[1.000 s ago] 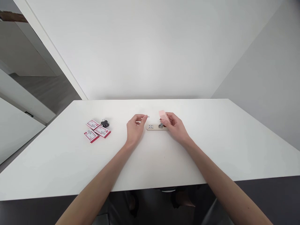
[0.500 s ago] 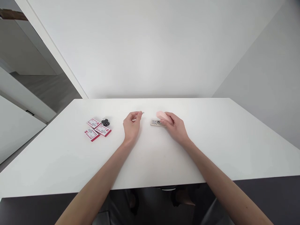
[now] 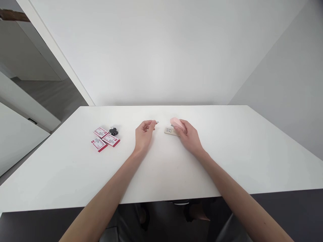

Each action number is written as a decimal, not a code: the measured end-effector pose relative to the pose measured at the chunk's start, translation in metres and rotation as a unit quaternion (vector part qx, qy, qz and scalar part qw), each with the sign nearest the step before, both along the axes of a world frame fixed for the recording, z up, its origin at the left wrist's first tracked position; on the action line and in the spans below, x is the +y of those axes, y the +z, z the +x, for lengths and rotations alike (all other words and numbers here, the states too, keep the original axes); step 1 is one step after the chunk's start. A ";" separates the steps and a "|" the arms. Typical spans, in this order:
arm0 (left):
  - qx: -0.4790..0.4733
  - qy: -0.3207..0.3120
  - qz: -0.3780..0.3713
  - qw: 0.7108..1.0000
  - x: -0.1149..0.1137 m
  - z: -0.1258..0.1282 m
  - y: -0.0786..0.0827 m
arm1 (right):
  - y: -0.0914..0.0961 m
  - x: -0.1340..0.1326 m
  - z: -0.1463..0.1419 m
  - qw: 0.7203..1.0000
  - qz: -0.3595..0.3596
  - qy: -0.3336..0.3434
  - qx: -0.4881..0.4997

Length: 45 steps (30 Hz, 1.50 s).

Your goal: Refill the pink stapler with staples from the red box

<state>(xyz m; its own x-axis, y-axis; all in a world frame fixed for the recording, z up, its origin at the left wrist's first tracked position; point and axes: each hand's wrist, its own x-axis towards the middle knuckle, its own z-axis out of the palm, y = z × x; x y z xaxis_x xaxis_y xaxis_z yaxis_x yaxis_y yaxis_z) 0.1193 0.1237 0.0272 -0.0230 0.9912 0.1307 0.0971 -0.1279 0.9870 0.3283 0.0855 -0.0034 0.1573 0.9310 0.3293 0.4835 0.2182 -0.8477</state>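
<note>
My left hand (image 3: 145,132) pinches a small silvery piece (image 3: 157,122) between thumb and forefinger, raised a little above the table. Most of that piece is hidden by the fingers. My right hand (image 3: 189,136) is wrapped round a pale pink, rounded, hand-sized object (image 3: 177,122); a bit of grey shows under its left end, and its kind is unclear. Below it lies a flat beige case (image 3: 169,131) with a dark and silver pattern in its left part. The right hand covers the case's right end, and I cannot tell whether they touch.
Several white cards with red edges (image 3: 111,139) overlap at the left of the white table (image 3: 161,168), each with a grey patch. Small black pieces (image 3: 113,131) lie just behind them. A white wall (image 3: 156,60) rises behind the table.
My left hand has moved slightly right with the silvery piece. The pink object has tilted and shifted slightly right in my right hand, and the beige case has slid a little right.
</note>
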 end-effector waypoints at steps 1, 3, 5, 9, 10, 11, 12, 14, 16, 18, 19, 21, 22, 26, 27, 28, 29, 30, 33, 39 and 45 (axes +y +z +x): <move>0.000 -0.022 -0.001 1.000 -0.001 0.001 0.000 | -0.002 0.001 0.001 1.000 0.007 0.000 -0.014; 0.005 -0.065 -0.004 0.998 -0.004 0.004 -0.001 | -0.007 0.004 0.002 0.999 0.025 -0.001 -0.045; 0.018 -0.099 -0.005 0.995 -0.007 0.006 -0.002 | -0.009 0.005 0.002 0.996 0.049 -0.009 -0.072; 0.037 -0.125 -0.008 0.991 -0.009 0.008 -0.003 | -0.002 -0.002 -0.002 0.985 0.139 -0.037 -0.098; 0.036 -0.128 -0.009 0.991 -0.009 0.008 -0.004 | 0.001 -0.004 -0.004 0.981 0.158 -0.035 -0.103; 0.035 -0.132 -0.009 0.991 -0.010 0.008 -0.004 | 0.003 -0.006 -0.006 0.979 0.170 -0.027 -0.108; 0.034 -0.136 -0.008 0.990 -0.010 0.008 -0.004 | 0.005 -0.008 -0.008 0.978 0.176 -0.016 -0.111; 0.036 -0.141 -0.005 0.989 -0.010 0.008 -0.003 | 0.006 -0.009 -0.010 0.978 0.175 -0.005 -0.113; 0.041 -0.134 -0.004 0.990 -0.010 0.008 -0.002 | 0.004 -0.008 -0.010 0.980 0.160 -0.016 -0.117; 0.043 -0.117 -0.009 0.992 -0.010 0.009 -0.001 | 0.000 -0.005 -0.007 0.983 0.130 -0.023 -0.127; 0.043 -0.109 -0.013 0.993 -0.010 0.009 0.000 | -0.002 -0.003 -0.006 0.985 0.110 -0.020 -0.131; 0.042 -0.100 -0.018 0.994 -0.011 0.010 0.001 | -0.004 0.000 -0.004 0.987 0.078 -0.008 -0.137; 0.041 -0.099 -0.019 0.994 -0.011 0.010 0.001 | -0.005 0.000 -0.003 0.987 0.067 -0.005 -0.143; 0.043 -0.096 -0.020 0.994 -0.012 0.010 0.002 | -0.005 0.001 -0.005 0.983 0.045 0.001 -0.178; 0.044 -0.094 -0.021 0.994 -0.012 0.009 0.002 | -0.005 0.001 -0.006 0.982 0.043 0.005 -0.183; 0.045 -0.093 -0.022 0.994 -0.012 0.009 0.002 | -0.005 0.001 -0.006 0.982 0.044 0.009 -0.186; 0.045 -0.092 -0.021 0.994 -0.012 0.009 0.001 | -0.005 0.000 -0.006 0.981 0.050 0.011 -0.186; 0.045 -0.094 -0.020 0.994 -0.012 0.009 0.001 | -0.005 -0.001 -0.006 0.981 0.061 0.010 -0.184; 0.043 -0.100 -0.017 0.994 -0.012 0.009 0.001 | -0.001 -0.005 -0.008 0.980 0.117 0.010 -0.164; 0.044 -0.118 -0.009 0.992 -0.013 0.009 -0.001 | 0.010 -0.010 -0.014 0.966 0.195 0.077 -0.151; 0.043 -0.165 -0.014 0.985 -0.014 0.008 -0.001 | 0.005 -0.005 -0.013 0.973 0.179 0.044 -0.139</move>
<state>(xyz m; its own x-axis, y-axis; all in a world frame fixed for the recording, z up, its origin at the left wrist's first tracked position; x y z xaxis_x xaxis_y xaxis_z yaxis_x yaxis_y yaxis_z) 0.1277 0.1099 0.0257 0.3101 0.9464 0.0900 0.1385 -0.1387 0.9806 0.3157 0.0803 0.0017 -0.0594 0.7541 0.6540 0.6501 0.5264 -0.5479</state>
